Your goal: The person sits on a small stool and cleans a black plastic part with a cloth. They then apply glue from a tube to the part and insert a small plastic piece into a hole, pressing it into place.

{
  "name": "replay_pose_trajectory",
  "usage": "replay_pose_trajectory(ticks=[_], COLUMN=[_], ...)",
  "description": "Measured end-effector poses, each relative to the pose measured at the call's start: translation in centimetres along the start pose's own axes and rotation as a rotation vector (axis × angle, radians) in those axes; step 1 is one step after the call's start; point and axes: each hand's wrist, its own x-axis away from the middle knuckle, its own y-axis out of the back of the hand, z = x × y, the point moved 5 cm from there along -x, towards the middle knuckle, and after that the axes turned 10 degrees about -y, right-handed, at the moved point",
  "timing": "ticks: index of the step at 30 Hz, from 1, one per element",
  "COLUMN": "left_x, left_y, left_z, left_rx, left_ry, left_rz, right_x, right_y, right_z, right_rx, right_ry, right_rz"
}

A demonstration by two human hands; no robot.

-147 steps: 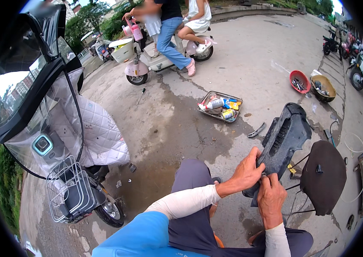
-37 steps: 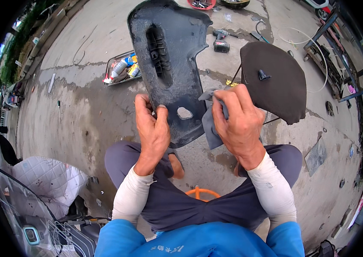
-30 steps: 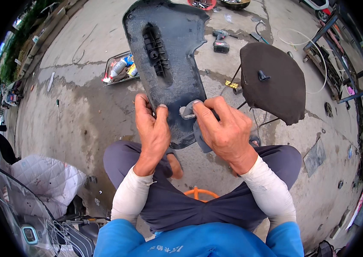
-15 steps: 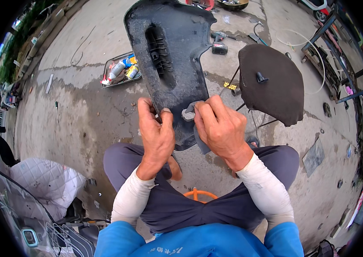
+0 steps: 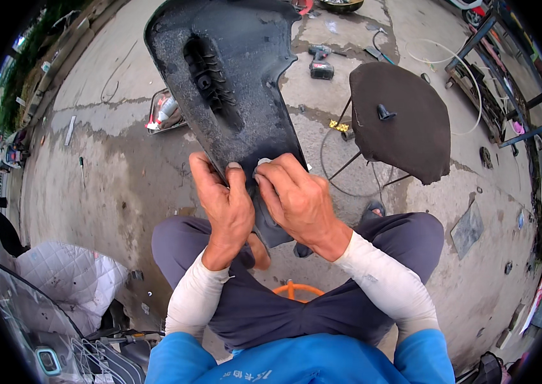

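Observation:
A dusty black moulded plastic panel point(image 5: 251, 83) with a ribbed slot slants up and away between my knees. My left hand point(image 5: 223, 208) grips its lower left edge, thumb on the face and fingers behind. My right hand point(image 5: 298, 201) is closed, fingertips pressed against the panel's lower part beside my left thumb. A light grey bit point(image 5: 263, 161) shows at those fingertips; it looks like part of the thin grey sheet seen earlier, mostly covered now. The hole in the panel there is hidden by my right hand.
A dark cloth-topped stool point(image 5: 405, 128) with a small black part point(image 5: 385, 113) on it stands to the right. Beyond lie a cordless drill point(image 5: 321, 64) and a tray point(image 5: 167, 112) of bottles. A screwdriver point(image 5: 82, 171) lies on the concrete at left.
The panel has tilted and shifted left, covering more of the tray. My right hand has moved left over the hole, close to my left thumb; the grey sheet is now mostly hidden.

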Motion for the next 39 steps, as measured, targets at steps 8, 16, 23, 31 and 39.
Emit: replay_pose_trajectory(ticks=[8, 16, 23, 31, 39], left_x=[-1.3, -1.7, -0.6, -2.6, -3.1], left_y=[1.1, 2.0, 0.7, 1.0, -2.4], left_z=[-0.8, -0.8, -1.5, 1.8, 13.3], left_rx=[0.118, 0.062, 0.073, -0.089, -0.442], left_ry=[-0.06, -0.039, -0.076, -0.039, 0.289], left_rz=[-0.208, -0.2, -0.145, -0.024, 0.276], right_x=[0.1, -0.5, -0.1, 1.2, 3.6], right_y=[1.5, 4.7, 0.8, 0.8, 3.1], right_z=[0.1, 0.4, 0.7, 1.0, -4.5], right_rx=[0.372, 0.206, 0.49, -0.206, -0.176], right_ry=[0.18, 0.279, 0.229, 0.086, -0.417], right_rz=[0.021, -0.183, -0.07, 0.11, 0.564])
